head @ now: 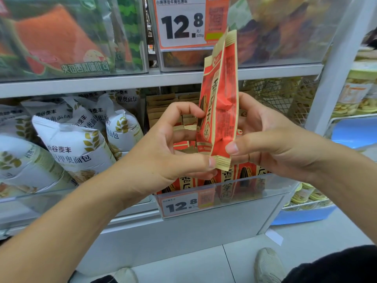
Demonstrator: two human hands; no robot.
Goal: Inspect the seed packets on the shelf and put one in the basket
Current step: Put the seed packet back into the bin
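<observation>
Seed packet (220, 103): red with gold edges, black characters, upright, seen nearly edge-on. Left hand (163, 152) and right hand (285, 144) both pinch its lower end.

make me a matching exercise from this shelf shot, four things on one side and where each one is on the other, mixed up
Things:
1. red and gold seed packet
2. white bread bags with wheat print
3. large white 12.8 price card
4. pale worn shoe

Places:
A. on the floor tiles
B. upper shelf front
C. held upright between left hand and right hand
D. lower shelf, left bin

Pairs: 1-C, 2-D, 3-B, 4-A
</observation>
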